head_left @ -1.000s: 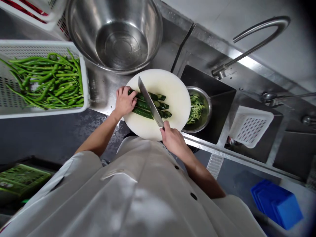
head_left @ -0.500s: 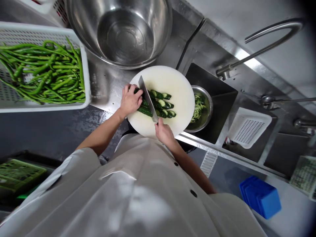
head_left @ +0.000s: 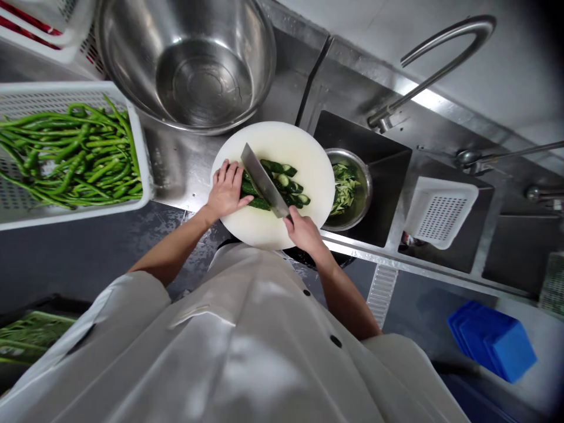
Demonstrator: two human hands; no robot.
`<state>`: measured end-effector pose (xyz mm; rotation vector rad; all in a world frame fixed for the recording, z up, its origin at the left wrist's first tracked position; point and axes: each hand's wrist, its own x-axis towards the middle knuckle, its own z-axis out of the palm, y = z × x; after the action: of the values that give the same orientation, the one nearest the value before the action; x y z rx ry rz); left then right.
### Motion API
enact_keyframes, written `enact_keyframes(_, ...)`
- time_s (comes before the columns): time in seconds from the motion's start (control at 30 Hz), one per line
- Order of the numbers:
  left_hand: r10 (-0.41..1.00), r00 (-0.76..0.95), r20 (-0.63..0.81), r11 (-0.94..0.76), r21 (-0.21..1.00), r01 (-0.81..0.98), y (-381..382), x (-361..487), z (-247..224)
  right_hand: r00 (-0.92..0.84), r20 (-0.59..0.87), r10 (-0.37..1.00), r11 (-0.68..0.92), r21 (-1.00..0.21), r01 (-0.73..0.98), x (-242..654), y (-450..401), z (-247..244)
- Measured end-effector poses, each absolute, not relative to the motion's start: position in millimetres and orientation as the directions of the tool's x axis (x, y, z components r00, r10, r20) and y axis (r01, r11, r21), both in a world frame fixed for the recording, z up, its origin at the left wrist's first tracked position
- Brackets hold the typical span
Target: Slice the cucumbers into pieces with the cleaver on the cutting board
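Observation:
A round white cutting board (head_left: 264,232) carries several dark green cucumber pieces (head_left: 284,181), their cut ends to the right. My left hand (head_left: 227,191) lies over the left ends of the cucumbers, fingers spread and thumb out to the side. With my right hand (head_left: 304,229) I grip a cleaver (head_left: 264,181) by its handle. The wide blade slants across the cucumbers, its tip near the fingers of my left hand. Right of the board, partly under its edge, a steel bowl (head_left: 368,191) holds cut green pieces (head_left: 344,188).
A white basket (head_left: 147,170) of long green peppers (head_left: 110,158) sits at left. Behind the board is a large steel basin (head_left: 207,82). Sinks, a curved faucet (head_left: 445,64) and a white perforated basket (head_left: 440,211) are at right. Blue bins (head_left: 493,341) are below.
The fingers of my left hand have gone from curled to spread out flatter on the cucumbers. The cleaver's blade has tilted flatter. The camera view has shifted, so the surroundings sit differently.

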<state>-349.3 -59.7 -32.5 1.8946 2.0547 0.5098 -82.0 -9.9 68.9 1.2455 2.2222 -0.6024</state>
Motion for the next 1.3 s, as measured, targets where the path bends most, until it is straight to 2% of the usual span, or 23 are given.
enact_keyframes(0.13, 0.993, -0.119, 0.020, 0.097, 0.454, 0.886, -53.7, -304.3, -31.7, -0.439, -0.600, 0.669, 0.477, -0.105, 0.872, -52.4, 6.8, 69.4)
enact_keyframes(0.27, 0.985, -0.168, 0.036, 0.134, 0.458, 0.879, -50.7, -283.1, -30.1, -0.465, -0.619, 0.632, 0.523, -0.101, 0.846, -34.7, 9.0, 74.8)
enact_keyframes(0.6, 0.971, -0.228, 0.076, 0.173, 0.437, 0.883, -51.9, -282.9, -35.1, -0.550, -0.610, 0.570, 0.609, -0.136, 0.782, -24.8, 5.6, 79.9)
enact_keyframes(0.8, 0.968, -0.221, 0.117, 0.142, 0.472, 0.870, -55.2, -297.9, -34.4, -0.511, -0.601, 0.614, 0.573, -0.105, 0.813, -26.5, -10.9, 115.8)
enact_keyframes(0.93, 0.973, -0.212, 0.091, 0.149, 0.458, 0.877, -55.0, -306.5, -36.6, -0.492, -0.644, 0.586, 0.577, -0.094, 0.811, -33.4, -22.9, 133.5)
enact_keyframes(1.3, 0.985, -0.161, 0.053, 0.114, 0.499, 0.859, -52.4, -304.6, -37.0, -0.479, -0.711, 0.514, 0.579, -0.123, 0.806, -46.0, -13.5, 135.2)
